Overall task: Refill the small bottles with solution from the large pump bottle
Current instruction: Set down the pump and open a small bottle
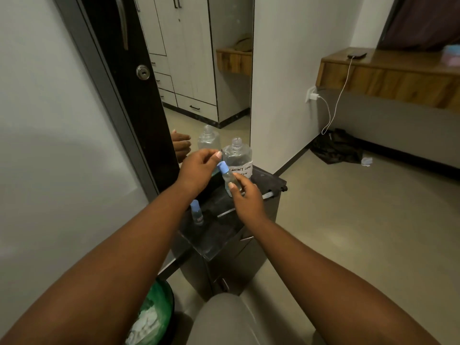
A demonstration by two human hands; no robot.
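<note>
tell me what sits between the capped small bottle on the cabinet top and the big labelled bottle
In the head view, the left hand and wrist cross that stretch between the small bottle and the large bottle.

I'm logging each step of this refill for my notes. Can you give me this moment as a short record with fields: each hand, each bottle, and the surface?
right hand: grips the body of a small bottle, held tilted above the cabinet
left hand: fingertips at that bottle's blue cap
large bottle: stands on the dark cabinet by the mirror, neck open, no pump on it, handwritten label
second small bottle: upright on the cabinet, blue cap on, untouched
pump: lies on the cabinet top, mostly hidden by the right hand
</note>
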